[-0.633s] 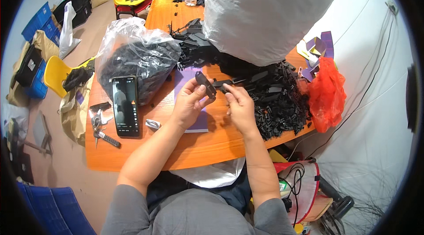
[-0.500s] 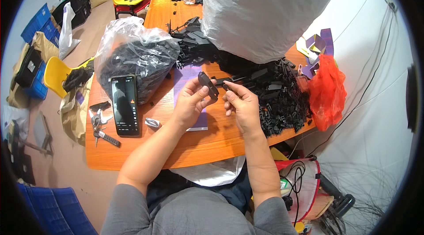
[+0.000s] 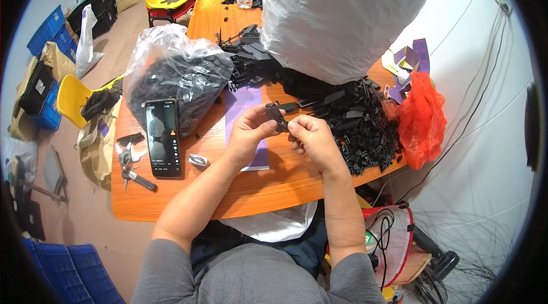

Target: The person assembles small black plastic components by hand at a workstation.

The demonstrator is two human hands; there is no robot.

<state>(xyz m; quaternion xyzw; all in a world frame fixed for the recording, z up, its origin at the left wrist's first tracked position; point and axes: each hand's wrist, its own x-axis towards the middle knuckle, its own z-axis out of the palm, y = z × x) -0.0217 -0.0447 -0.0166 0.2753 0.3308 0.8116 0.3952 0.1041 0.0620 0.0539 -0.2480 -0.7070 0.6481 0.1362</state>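
Over the front of the orange wooden table [image 3: 274, 192], my left hand [image 3: 246, 134] is closed on a small elongated black plastic part [image 3: 275, 114]. My right hand [image 3: 311, 137] meets it from the right, its thumb and fingers pinched at the lower end of that part. Whether a second, smaller piece sits in the right fingertips is hidden. Just beyond and to the right of my hands lies a large heap of small black plastic parts [image 3: 365, 138]. Under my left hand is a purple and white sheet [image 3: 242, 95].
At the left stand a clear bag of black parts [image 3: 177, 84] and a phone [image 3: 162, 138], with keys [image 3: 128, 161] and a small white-grey object [image 3: 198, 160] nearby. A big white sack [image 3: 348, 18] looms behind the heap. A red plastic bag [image 3: 421, 121] hangs at the right edge.
My right hand has come left and its fingertips now touch the black part. My left hand has turned the part, which sits slightly lower. The phone's picture has changed.
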